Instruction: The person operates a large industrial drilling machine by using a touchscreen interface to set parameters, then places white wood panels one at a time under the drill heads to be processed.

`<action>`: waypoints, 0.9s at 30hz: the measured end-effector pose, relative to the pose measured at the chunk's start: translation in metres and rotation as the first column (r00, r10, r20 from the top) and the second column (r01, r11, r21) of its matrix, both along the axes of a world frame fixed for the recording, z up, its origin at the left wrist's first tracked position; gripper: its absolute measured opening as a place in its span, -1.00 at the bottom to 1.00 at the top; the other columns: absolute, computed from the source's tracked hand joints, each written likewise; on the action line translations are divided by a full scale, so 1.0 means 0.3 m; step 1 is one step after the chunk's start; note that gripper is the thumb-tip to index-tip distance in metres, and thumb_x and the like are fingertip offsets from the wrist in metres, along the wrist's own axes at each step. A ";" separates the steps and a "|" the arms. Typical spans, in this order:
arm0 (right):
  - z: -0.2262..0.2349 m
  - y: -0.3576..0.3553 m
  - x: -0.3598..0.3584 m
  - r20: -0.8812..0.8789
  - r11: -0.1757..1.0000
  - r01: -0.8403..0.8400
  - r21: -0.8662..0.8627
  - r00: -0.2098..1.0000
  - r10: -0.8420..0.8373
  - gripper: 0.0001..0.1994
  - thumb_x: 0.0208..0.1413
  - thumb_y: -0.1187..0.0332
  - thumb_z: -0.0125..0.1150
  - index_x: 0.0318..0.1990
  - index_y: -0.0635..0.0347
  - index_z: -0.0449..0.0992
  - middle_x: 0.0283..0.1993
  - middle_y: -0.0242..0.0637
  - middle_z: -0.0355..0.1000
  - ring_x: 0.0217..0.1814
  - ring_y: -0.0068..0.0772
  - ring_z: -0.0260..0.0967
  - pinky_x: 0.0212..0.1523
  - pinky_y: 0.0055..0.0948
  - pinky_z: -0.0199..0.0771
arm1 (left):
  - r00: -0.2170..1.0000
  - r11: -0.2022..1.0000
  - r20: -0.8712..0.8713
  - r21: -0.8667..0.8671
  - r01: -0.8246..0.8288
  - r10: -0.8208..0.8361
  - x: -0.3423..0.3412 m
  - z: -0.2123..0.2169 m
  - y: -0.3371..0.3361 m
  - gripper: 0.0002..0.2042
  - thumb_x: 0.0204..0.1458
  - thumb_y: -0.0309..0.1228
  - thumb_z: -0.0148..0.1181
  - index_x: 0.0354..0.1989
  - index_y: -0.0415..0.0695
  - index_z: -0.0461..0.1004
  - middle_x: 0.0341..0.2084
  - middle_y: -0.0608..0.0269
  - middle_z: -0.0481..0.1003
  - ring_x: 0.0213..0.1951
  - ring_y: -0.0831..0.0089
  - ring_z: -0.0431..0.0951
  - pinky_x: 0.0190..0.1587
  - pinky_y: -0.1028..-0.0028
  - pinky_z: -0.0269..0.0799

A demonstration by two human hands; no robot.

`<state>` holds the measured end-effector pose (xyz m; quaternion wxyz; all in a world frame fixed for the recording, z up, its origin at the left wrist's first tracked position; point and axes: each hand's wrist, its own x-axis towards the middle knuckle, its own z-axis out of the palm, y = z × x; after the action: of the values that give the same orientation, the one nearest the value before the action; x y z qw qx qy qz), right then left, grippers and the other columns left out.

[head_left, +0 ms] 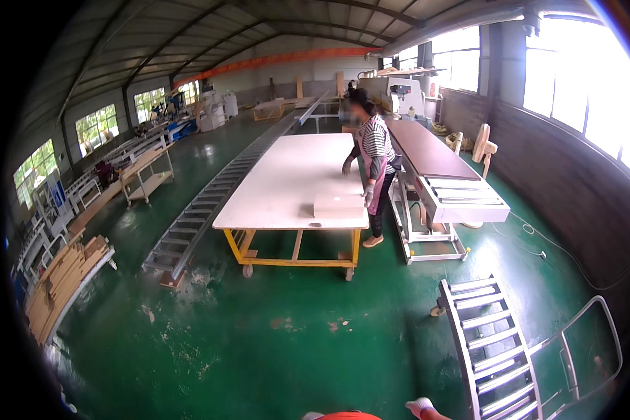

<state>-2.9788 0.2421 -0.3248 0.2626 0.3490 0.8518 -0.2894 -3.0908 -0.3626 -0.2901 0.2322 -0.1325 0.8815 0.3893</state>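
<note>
Low in the picture, my right hand [419, 405] wears a pale glove and hangs over the green floor, to the left of a roller conveyor [493, 343]. Its fingers are too small and blurred to make out. Only a pale sliver of what appears to be my left hand [312, 416] shows at the lower edge, beside my red clothing [350, 416]. I see nothing held in either hand. Ahead stands a large white-topped table [287, 178] on a yellow wheeled frame. A short stack of pale panels [338, 206] lies at its near right corner.
A co-worker in a striped top and pink apron [378, 150] stands right of the table, one gloved hand at the stack. Behind is a machine with a brown bed [430, 147]. A long roller track [210, 199] runs left; wood strips [63, 287] and a metal-handled cart [574, 357] flank the floor.
</note>
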 end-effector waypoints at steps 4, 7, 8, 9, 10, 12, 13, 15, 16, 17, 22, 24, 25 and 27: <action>0.378 0.041 -0.784 -0.200 0.991 -0.121 -0.058 0.974 0.107 -0.47 0.12 -0.07 0.22 -0.10 0.27 0.71 -0.08 0.10 0.65 0.01 0.14 0.61 0.07 -0.10 0.57 | 0.915 0.982 0.359 -0.033 -0.184 0.184 -0.034 -0.044 -0.063 -0.67 0.26 -0.12 0.19 -0.08 -0.12 0.68 -0.19 0.08 0.68 -0.20 0.21 0.64 -0.12 0.17 0.58; 0.415 0.132 -1.204 -0.393 0.984 0.003 -0.176 0.917 -0.073 -0.49 0.13 -0.05 0.25 -0.08 0.26 0.71 -0.07 0.05 0.66 0.03 0.03 0.62 0.09 -0.17 0.56 | 0.881 0.976 0.422 -0.057 -0.210 0.214 -0.300 -0.069 -0.001 -0.66 0.22 -0.12 0.20 -0.12 -0.14 0.68 -0.19 0.02 0.68 -0.18 0.15 0.65 -0.09 0.16 0.58; 0.415 0.135 -1.333 -0.439 0.985 -0.001 -0.172 0.895 -0.076 -0.49 0.13 -0.05 0.26 -0.08 0.27 0.71 -0.07 0.04 0.67 0.03 0.02 0.63 0.09 -0.17 0.56 | 0.867 0.970 0.437 -0.070 -0.233 0.240 -0.379 -0.071 0.007 -0.66 0.21 -0.12 0.20 -0.13 -0.15 0.68 -0.19 0.01 0.68 -0.18 0.13 0.65 -0.09 0.16 0.58; 0.414 0.139 -1.451 -0.408 0.985 -0.011 -0.171 0.911 -0.061 -0.51 0.13 -0.02 0.32 -0.07 0.28 0.71 -0.14 -0.06 0.67 -0.07 -0.09 0.62 0.03 -0.21 0.57 | 0.857 0.965 0.445 -0.080 -0.249 0.258 -0.478 -0.078 0.014 -0.66 0.20 -0.12 0.20 -0.14 -0.16 0.69 -0.19 -0.01 0.68 -0.17 0.11 0.66 -0.08 0.15 0.58; 0.409 0.146 -1.551 -0.372 0.985 -0.012 -0.171 0.927 -0.053 -0.53 0.13 0.01 0.37 -0.06 0.28 0.72 -0.20 -0.15 0.67 -0.17 -0.20 0.61 -0.04 -0.25 0.58 | 0.850 0.962 0.451 -0.095 -0.257 0.272 -0.590 -0.076 0.023 -0.66 0.19 -0.12 0.21 -0.15 -0.16 0.69 -0.19 -0.03 0.68 -0.16 0.09 0.66 -0.07 0.15 0.58; 0.393 0.135 -1.703 -0.307 0.975 0.040 -0.220 0.945 -0.108 -0.55 0.13 0.03 0.43 -0.05 0.28 0.72 -0.28 -0.26 0.66 -0.30 -0.32 0.58 -0.16 -0.30 0.58 | 0.846 0.956 0.447 -0.133 -0.260 0.292 -0.854 -0.061 0.017 -0.65 0.16 -0.12 0.22 -0.18 -0.18 0.69 -0.19 -0.06 0.68 -0.15 0.05 0.66 -0.05 0.14 0.58; 0.388 0.128 -1.763 -0.272 0.964 0.085 -0.253 0.950 -0.155 -0.55 0.14 0.02 0.43 -0.06 0.27 0.72 -0.31 -0.28 0.65 -0.34 -0.34 0.56 -0.21 -0.30 0.57 | 0.848 0.954 0.438 -0.154 -0.258 0.300 -0.994 -0.051 0.021 -0.65 0.15 -0.13 0.22 -0.19 -0.19 0.69 -0.19 -0.08 0.68 -0.15 0.03 0.67 -0.05 0.14 0.58; 0.386 0.149 -1.881 -0.184 0.948 0.161 -0.276 0.959 -0.217 -0.56 0.15 -0.02 0.43 -0.11 0.23 0.73 -0.41 -0.32 0.58 -0.48 -0.41 0.47 -0.42 -0.33 0.47 | 0.875 0.959 0.397 -0.176 -0.222 0.275 -1.319 -0.055 0.037 -0.65 0.12 -0.13 0.23 -0.21 -0.20 0.69 -0.19 -0.11 0.68 -0.13 -0.01 0.67 -0.03 0.13 0.58; 0.371 0.170 -1.931 -0.210 0.937 0.197 -0.288 0.942 -0.263 -0.58 0.16 -0.01 0.43 -0.16 0.23 0.73 -0.45 -0.35 0.54 -0.57 -0.44 0.39 -0.53 -0.36 0.36 | 0.901 0.962 0.349 -0.185 -0.203 0.257 -1.514 -0.047 0.063 -0.64 0.11 -0.13 0.23 -0.22 -0.21 0.69 -0.19 -0.13 0.68 -0.13 -0.03 0.68 -0.02 0.13 0.58; 0.374 0.184 -2.015 -0.218 0.914 0.225 -0.338 0.926 -0.308 -0.60 0.17 0.00 0.42 -0.21 0.23 0.71 -0.46 -0.36 0.53 -0.58 -0.44 0.38 -0.54 -0.35 0.34 | 0.925 0.961 0.293 -0.207 -0.185 0.242 -1.712 -0.032 0.074 -0.64 0.10 -0.13 0.24 -0.23 -0.21 0.70 -0.19 -0.15 0.68 -0.12 -0.05 0.68 -0.01 0.13 0.58; 0.360 0.290 -2.361 0.005 0.730 0.469 -0.498 0.843 -0.538 -0.67 0.24 0.10 0.37 -0.39 0.18 0.60 -0.52 -0.40 0.42 -0.58 -0.47 0.32 -0.59 -0.33 0.26 | 0.955 0.959 -0.101 0.083 -0.272 0.280 -2.741 0.089 0.382 -0.67 0.07 -0.16 0.31 -0.29 -0.23 0.70 -0.31 -0.09 0.71 -0.19 0.04 0.72 -0.10 0.15 0.57; 0.389 0.343 -2.562 0.025 0.720 0.479 -0.502 0.840 -0.542 -0.67 0.25 0.09 0.36 -0.39 0.17 0.59 -0.51 -0.37 0.42 -0.57 -0.45 0.32 -0.58 -0.34 0.26 | 0.936 0.938 -0.204 0.259 -0.231 0.287 -3.042 0.161 0.564 -0.74 0.11 -0.23 0.32 -0.31 -0.22 0.70 -0.45 0.14 0.67 -0.34 0.30 0.66 -0.21 0.26 0.54; 0.390 0.392 -2.667 -0.026 0.689 0.492 -0.532 0.804 -0.594 -0.65 0.27 0.07 0.35 -0.39 0.16 0.59 -0.47 -0.35 0.43 -0.55 -0.42 0.32 -0.55 -0.35 0.29 | 0.957 0.904 -0.167 0.398 -0.155 0.238 -3.194 0.239 0.692 -0.74 0.16 -0.26 0.38 -0.13 -0.20 0.67 -0.40 0.35 0.61 -0.43 0.52 0.54 -0.30 0.41 0.50; 0.375 0.500 -2.863 -0.045 0.642 0.492 -0.588 0.773 -0.633 -0.62 0.26 0.02 0.34 -0.39 0.16 0.58 -0.46 -0.36 0.43 -0.54 -0.42 0.32 -0.52 -0.36 0.31 | 0.971 0.891 -0.171 0.449 -0.072 0.165 -3.365 0.307 0.928 -0.73 0.17 -0.22 0.39 -0.14 -0.18 0.67 -0.40 0.35 0.61 -0.40 0.54 0.53 -0.29 0.43 0.47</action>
<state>-3.8378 0.3921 -0.2124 0.1381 0.4694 0.6055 -0.6277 -4.1002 -0.0841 -0.1981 0.1401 -0.0899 0.7801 0.6030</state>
